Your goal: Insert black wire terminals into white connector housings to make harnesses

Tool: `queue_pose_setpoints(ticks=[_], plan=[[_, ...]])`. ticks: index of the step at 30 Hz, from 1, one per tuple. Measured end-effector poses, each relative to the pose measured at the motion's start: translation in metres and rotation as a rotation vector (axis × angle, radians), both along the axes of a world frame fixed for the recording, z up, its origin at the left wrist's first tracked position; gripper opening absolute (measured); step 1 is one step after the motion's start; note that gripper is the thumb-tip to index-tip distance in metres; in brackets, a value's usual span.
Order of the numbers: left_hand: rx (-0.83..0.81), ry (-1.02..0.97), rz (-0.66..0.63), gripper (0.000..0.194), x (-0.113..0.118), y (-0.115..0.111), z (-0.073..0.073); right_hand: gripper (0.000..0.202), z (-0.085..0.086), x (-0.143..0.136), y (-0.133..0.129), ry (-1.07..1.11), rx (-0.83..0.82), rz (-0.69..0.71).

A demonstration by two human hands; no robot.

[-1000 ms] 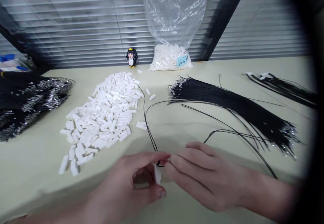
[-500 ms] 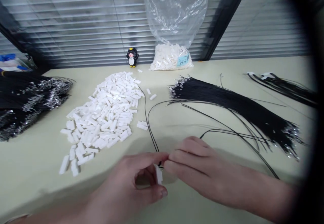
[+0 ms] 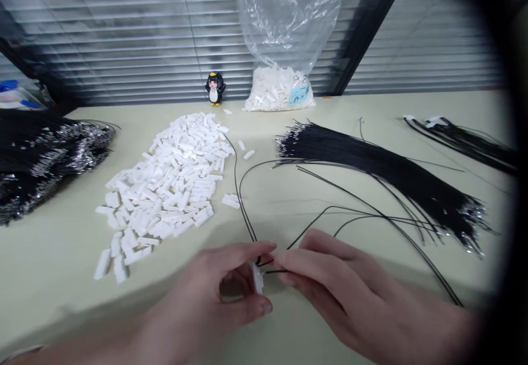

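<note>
Between the thumb and fingers of my left hand (image 3: pixel 225 280) is a white plastic connector housing (image 3: pixel 257 278), held on edge. Thin black wires (image 3: pixel 246 219) run up from it across the table toward the white pile. My right hand (image 3: pixel 342 282) pinches a thin black wire (image 3: pixel 277 271) close to its end. That wire's tip points left and is at the side of the housing; whether it has entered cannot be made out. Another wire leads from the housing toward my right fingertips.
A heap of white housings (image 3: pixel 177 172) lies left of centre. Right of it stretches a thick bundle of black wires (image 3: pixel 363 156); another wire bundle (image 3: pixel 49 156) sits far left. At the back stand a penguin figure (image 3: pixel 214 90) and a clear bag of white parts (image 3: pixel 276 87).
My right hand has drawn slightly right and turned, so a wire end now shows between its fingertips and the housing. My left hand keeps its hold on the housing.
</note>
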State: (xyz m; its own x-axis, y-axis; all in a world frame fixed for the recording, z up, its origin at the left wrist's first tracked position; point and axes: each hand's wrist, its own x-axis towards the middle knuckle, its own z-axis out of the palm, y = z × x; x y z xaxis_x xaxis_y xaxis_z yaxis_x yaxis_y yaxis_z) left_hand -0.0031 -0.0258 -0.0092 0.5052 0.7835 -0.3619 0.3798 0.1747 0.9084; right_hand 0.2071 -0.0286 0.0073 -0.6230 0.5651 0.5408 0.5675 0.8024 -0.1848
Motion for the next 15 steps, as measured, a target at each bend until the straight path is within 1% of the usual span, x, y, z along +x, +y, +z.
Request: queue_pose_setpoints(ticks=[3,7,15], plan=[[0.047,0.03,0.004,0.05,-0.0002,0.0001,0.0013,0.02,-0.0036,-0.0012,-0.0002,0.004,-0.084,0.05],[0.12,0.043,-0.018,0.05,-0.0008,0.0003,0.0038,0.011,-0.0038,-0.0048,0.0042,-0.005,-0.07,0.016],[0.177,0.053,-0.048,0.051,-0.0016,-0.0006,0.0034,0.017,-0.0012,-0.0056,0.0049,-0.113,-0.033,0.038]])
